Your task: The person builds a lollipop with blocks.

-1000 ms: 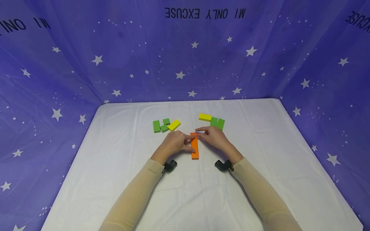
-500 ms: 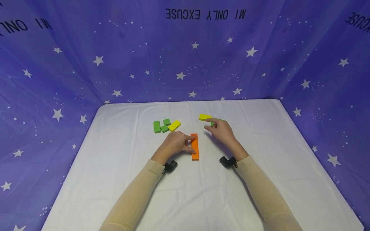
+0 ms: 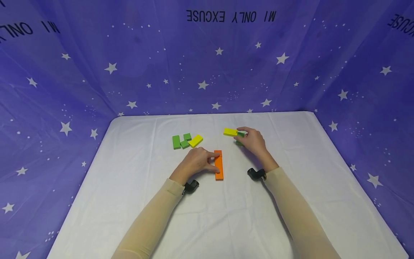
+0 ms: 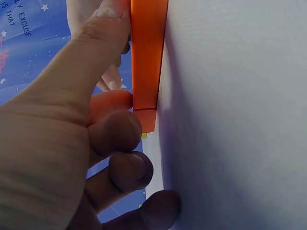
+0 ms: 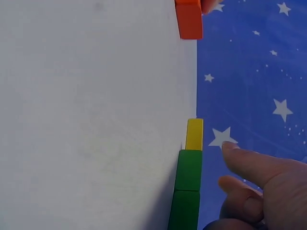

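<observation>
Row: two orange blocks [image 3: 219, 166] lie before you end to end, with a seam near the far end.
Left hand [image 3: 195, 160]: your thumb and index stretch along the row, tips touching it, not wrapped round; uneven pressure could slide one block and open that seam.
Right hand [image 3: 254, 141]: your thumb and index stand parted just above two green blocks [image 5: 189, 170], holding nothing.
Left cluster: three green blocks [image 3: 176, 142] and a yellow block [image 3: 196, 141] lie beyond your left hand.
Right cluster: your green pair abuts, another yellow block [image 3: 230, 132] close beside; a crooked pinch could drag a neighbour.
</observation>
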Action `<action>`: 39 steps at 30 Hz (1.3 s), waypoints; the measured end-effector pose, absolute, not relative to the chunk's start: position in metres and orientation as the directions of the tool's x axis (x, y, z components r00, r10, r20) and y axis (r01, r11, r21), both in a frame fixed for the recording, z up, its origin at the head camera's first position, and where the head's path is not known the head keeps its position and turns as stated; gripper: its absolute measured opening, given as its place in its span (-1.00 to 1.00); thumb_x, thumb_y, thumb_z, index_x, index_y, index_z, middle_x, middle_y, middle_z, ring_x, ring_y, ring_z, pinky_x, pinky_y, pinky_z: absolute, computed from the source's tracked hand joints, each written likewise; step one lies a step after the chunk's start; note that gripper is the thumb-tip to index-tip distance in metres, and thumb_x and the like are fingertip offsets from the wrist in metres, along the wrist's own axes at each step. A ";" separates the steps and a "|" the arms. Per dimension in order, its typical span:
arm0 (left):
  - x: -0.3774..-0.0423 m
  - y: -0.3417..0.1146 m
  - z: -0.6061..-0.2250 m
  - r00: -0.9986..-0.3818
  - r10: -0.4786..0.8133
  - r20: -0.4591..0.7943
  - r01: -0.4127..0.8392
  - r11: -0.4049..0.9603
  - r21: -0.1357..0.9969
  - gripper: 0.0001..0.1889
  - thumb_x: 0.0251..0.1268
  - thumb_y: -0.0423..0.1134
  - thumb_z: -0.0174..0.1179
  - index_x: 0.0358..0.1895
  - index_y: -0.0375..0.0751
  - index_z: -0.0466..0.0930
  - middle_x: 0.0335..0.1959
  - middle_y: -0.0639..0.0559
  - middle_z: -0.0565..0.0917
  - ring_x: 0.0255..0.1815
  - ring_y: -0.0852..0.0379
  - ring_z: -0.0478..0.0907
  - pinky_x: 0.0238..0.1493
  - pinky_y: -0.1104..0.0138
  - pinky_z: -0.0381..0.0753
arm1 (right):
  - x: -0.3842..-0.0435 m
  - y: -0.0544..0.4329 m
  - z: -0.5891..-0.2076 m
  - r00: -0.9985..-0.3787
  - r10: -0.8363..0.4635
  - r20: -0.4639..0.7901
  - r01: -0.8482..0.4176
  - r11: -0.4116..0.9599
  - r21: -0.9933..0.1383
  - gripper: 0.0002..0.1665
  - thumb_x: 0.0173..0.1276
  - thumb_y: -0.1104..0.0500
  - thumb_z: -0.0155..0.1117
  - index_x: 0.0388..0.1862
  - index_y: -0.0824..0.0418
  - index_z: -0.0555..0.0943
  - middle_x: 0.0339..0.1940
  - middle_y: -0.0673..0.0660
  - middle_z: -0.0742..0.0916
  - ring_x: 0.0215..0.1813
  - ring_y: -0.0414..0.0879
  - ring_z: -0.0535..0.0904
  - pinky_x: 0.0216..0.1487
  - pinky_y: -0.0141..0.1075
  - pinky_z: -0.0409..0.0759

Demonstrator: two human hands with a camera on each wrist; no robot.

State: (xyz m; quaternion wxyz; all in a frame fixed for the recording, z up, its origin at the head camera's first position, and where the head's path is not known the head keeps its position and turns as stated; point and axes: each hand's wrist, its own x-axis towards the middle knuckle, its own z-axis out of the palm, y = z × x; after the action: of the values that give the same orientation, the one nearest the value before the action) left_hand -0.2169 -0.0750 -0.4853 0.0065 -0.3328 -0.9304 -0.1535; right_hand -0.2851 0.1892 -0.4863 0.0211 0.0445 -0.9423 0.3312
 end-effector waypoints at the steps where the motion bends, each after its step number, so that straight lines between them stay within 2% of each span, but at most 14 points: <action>1: -0.217 -0.075 -0.485 -0.779 0.617 0.114 0.621 0.731 0.283 -0.27 -0.16 0.40 0.40 0.14 0.13 0.70 -0.75 0.23 0.32 -0.71 0.27 0.23 -0.63 0.39 0.13 | -0.286 0.189 -0.486 -0.996 -0.067 0.063 -0.092 0.782 -0.617 -0.41 0.24 -0.13 0.42 0.24 0.01 0.63 -0.58 0.11 0.57 -0.57 -0.03 0.37 -0.55 -0.21 0.26; 10: -0.216 -0.076 -0.487 -0.788 0.606 0.110 0.609 0.738 0.290 -0.23 -0.17 0.42 0.38 0.18 0.14 0.67 -0.72 0.21 0.36 -0.68 0.25 0.27 -0.62 0.38 0.16 | -0.294 0.186 -0.487 -1.000 -0.028 0.005 -0.027 0.852 -0.522 -0.38 0.22 -0.17 0.42 0.21 0.05 0.65 -0.23 0.17 0.74 -0.35 0.03 0.52 -0.39 -0.17 0.42; 14: -0.216 -0.077 -0.489 -0.797 0.594 0.114 0.596 0.740 0.313 -0.23 -0.19 0.42 0.40 0.17 0.13 0.68 -0.70 0.22 0.40 -0.66 0.26 0.31 -0.60 0.40 0.21 | -0.297 0.183 -0.488 -1.000 -0.007 -0.013 0.000 0.876 -0.482 -0.39 0.22 -0.18 0.40 0.21 0.03 0.65 -0.03 0.19 0.73 -0.29 0.04 0.52 -0.35 -0.17 0.42; 17: -0.217 -0.078 -0.491 -0.803 0.584 0.118 0.586 0.739 0.332 -0.24 -0.19 0.42 0.40 0.16 0.15 0.68 -0.68 0.23 0.43 -0.65 0.26 0.33 -0.59 0.40 0.23 | -0.297 0.181 -0.487 -1.000 0.009 -0.019 0.017 0.885 -0.465 -0.39 0.22 -0.18 0.40 0.22 0.01 0.65 0.02 0.20 0.71 -0.28 0.05 0.52 -0.33 -0.16 0.42; 27: -0.218 -0.080 -0.492 -0.838 0.543 0.064 0.505 0.725 0.468 -0.31 -0.13 0.33 0.45 0.17 0.21 0.67 -0.59 0.26 0.50 -0.60 0.25 0.36 -0.55 0.37 0.29 | -0.300 0.178 -0.482 -0.999 0.035 -0.032 0.046 0.894 -0.446 -0.43 0.22 -0.14 0.39 0.18 0.03 0.67 -0.04 0.21 0.71 -0.28 0.07 0.53 -0.37 -0.15 0.44; 32: -0.219 -0.081 -0.492 -0.839 0.541 0.058 0.498 0.720 0.484 -0.34 -0.11 0.32 0.45 0.16 0.22 0.67 -0.60 0.26 0.50 -0.61 0.24 0.36 -0.55 0.36 0.28 | -0.301 0.178 -0.480 -0.999 0.031 -0.025 0.038 0.894 -0.446 -0.47 0.21 -0.10 0.38 0.14 0.04 0.68 -0.14 0.19 0.72 -0.30 0.07 0.52 -0.41 -0.14 0.45; 39: -0.219 -0.082 -0.494 -0.843 0.535 0.057 0.485 0.709 0.512 -0.36 -0.11 0.31 0.46 0.13 0.22 0.69 -0.61 0.25 0.50 -0.61 0.24 0.36 -0.55 0.37 0.27 | -0.299 0.179 -0.481 -1.000 0.024 0.003 0.020 0.879 -0.476 -0.48 0.16 -0.16 0.45 0.07 0.01 0.72 -0.21 0.14 0.75 -0.36 0.03 0.52 -0.45 -0.17 0.41</action>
State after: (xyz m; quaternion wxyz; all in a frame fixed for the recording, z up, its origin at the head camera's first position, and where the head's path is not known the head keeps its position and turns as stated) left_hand -0.2193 -0.0824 -0.4944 -0.0476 -0.2761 -0.9232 -0.2630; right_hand -0.2991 0.1789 -0.4812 0.0045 -0.0112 -0.9693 0.2455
